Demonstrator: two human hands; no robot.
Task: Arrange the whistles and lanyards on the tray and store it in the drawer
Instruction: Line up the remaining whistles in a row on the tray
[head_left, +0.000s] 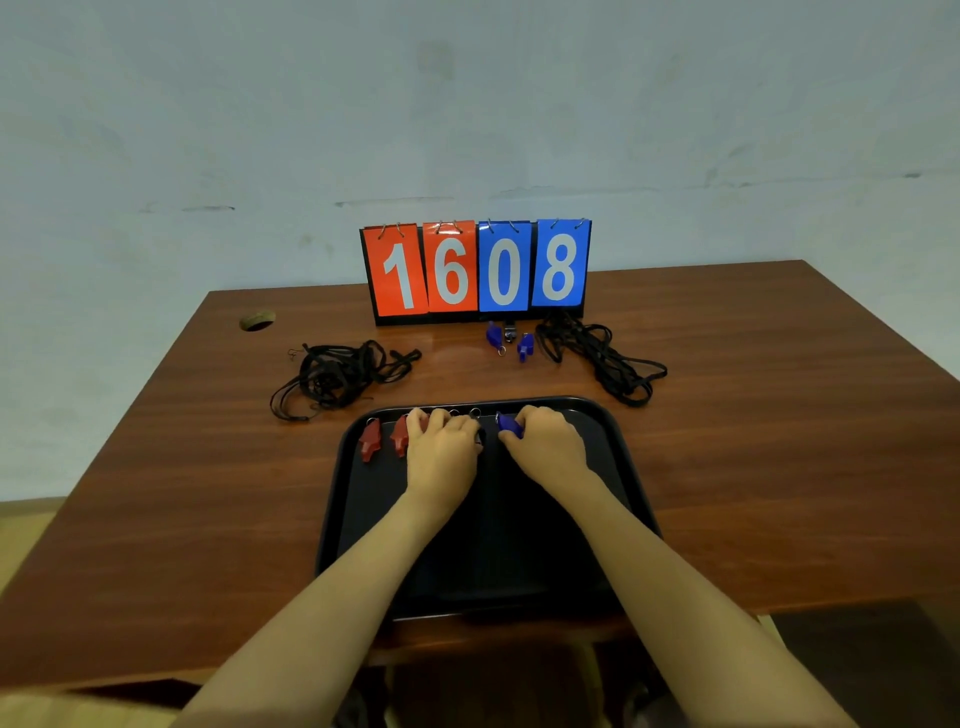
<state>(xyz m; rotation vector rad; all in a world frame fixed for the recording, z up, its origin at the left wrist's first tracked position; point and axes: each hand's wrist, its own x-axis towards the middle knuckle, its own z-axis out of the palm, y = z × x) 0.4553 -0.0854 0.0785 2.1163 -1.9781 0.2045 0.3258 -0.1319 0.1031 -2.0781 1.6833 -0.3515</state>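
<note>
Visible: two red whistles (370, 440), three blue whistles (494, 335), two lanyard bundles (337, 374), one tray (519, 545)

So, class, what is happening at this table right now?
A person is lining whistles along the far edge of a black tray. The right hand holds a blue whistle there; the left hand covers the row beside two red whistles. Two loose blue whistles and both lanyard piles lie on the table.
</note>
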